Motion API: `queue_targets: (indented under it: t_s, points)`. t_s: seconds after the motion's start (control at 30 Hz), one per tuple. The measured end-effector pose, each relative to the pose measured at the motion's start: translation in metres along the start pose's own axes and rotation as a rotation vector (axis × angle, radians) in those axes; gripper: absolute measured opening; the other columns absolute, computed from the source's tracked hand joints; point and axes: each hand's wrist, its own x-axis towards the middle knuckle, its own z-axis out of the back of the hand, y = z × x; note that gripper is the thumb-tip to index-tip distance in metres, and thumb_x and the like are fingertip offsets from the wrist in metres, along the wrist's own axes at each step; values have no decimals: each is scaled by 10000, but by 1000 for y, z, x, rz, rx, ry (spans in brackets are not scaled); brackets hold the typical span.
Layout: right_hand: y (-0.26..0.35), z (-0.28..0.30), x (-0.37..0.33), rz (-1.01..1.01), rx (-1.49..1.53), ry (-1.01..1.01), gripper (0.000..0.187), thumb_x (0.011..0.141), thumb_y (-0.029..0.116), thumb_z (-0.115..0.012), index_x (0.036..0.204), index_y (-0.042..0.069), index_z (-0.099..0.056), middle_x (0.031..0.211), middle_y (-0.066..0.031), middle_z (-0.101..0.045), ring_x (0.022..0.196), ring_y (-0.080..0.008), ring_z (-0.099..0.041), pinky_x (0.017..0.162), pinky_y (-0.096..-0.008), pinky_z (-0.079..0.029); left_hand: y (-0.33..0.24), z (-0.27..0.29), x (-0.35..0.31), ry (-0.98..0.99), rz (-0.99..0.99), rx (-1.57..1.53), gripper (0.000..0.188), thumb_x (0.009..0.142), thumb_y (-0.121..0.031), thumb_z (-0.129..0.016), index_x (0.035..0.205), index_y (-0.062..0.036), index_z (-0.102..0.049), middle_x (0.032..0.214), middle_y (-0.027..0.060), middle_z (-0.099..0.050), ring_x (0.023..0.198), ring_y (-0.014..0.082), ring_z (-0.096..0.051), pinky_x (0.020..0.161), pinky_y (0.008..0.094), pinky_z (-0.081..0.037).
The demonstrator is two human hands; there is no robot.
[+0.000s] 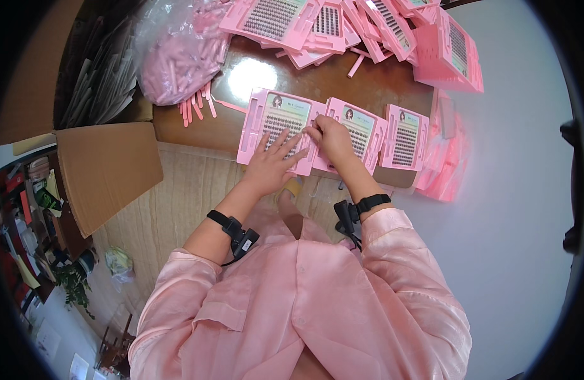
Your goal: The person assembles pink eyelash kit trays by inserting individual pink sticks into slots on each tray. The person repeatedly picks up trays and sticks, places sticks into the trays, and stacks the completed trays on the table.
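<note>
Three pink eyelash trays with cluster lashes in rows lie side by side along the table's near edge: a left tray (256, 115), a middle tray (361, 130) and a right tray (406, 140). Flat across the lash rows of the left one rests my left hand (270, 166), fingers spread. My right hand (335, 140) is closed, thumb and fingertips pinched together at that tray's right side slot. Whatever sits between those fingertips is too small or hidden to make out. Its knuckles partly cover the middle tray.
Pink stick-shaped pieces (198, 107) lie beside a clear plastic bag (181, 63) full of similar ones. Stacked lash trays (453, 54) crowd the far side. Pink plastic packaging (445, 158) hangs at the table's right edge. An open cardboard box (111, 171) stands at left.
</note>
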Motion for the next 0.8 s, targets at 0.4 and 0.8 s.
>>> queue_targets:
  t_s: [0.4,0.8]
  points:
    - [-57,40,106,-547,-64,-386,396,804,412,-750,901,34,-683,873,-191,-720,843,-378,-696,778,-452,-540,-3,32,28,-166,149,-170,708,767,-344,-796,1407,-181,-540,1478,144,-442,1431,360,-323,1165,544,-256]
    - [-64,58,64,-671,1019,-315,211,981,178,-539,937,-11,-620,791,-98,-669,649,-118,-638,567,-221,-514,91,93,187,-532,949,-1652,331,929,-393,-715,879,-75,-638,792,-4,-627,629,99,-568,504,221,-388]
